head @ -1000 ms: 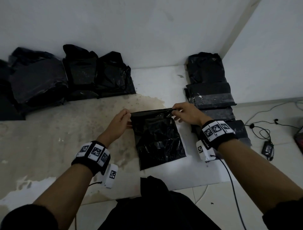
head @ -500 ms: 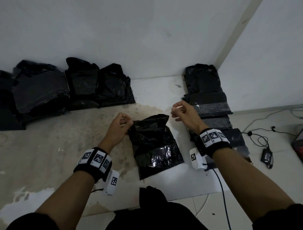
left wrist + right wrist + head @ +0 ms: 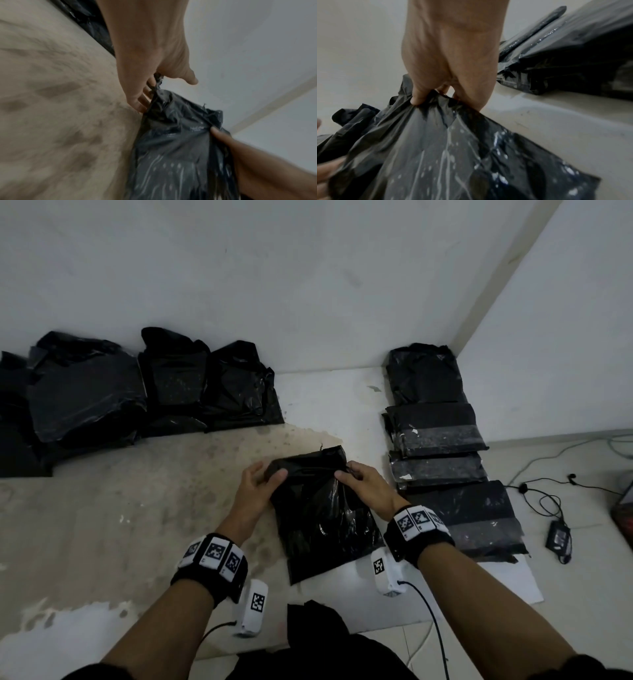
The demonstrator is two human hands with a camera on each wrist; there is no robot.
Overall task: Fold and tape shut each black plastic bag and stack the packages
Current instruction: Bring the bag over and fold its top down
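Observation:
A black plastic bag [image 3: 322, 515] lies on the stained floor in front of me, its top rolled toward me into a fold. My left hand [image 3: 258, 484] grips the fold's left end, thumb on top; in the left wrist view the left hand [image 3: 150, 75] has bag plastic [image 3: 176, 142] bunched between its fingers. My right hand [image 3: 363, 479] pinches the fold's right end, and in the right wrist view the right hand [image 3: 447, 81] has thumb and fingers clamped on the crumpled bag [image 3: 447, 155]. A row of taped packages [image 3: 442, 446] lies overlapping at the right.
Several loose black bags [image 3: 147, 392] lean against the white wall at the back left. A cable with a small adapter [image 3: 560, 539] lies on the tiles at far right. A white sheet [image 3: 527, 583] sits under the taped packages. Dark cloth [image 3: 315, 621] lies near my lap.
Both hands had let the bag's top go slack and my right hand lifted off; now both hands are back on the top edge, which is folded over toward me.

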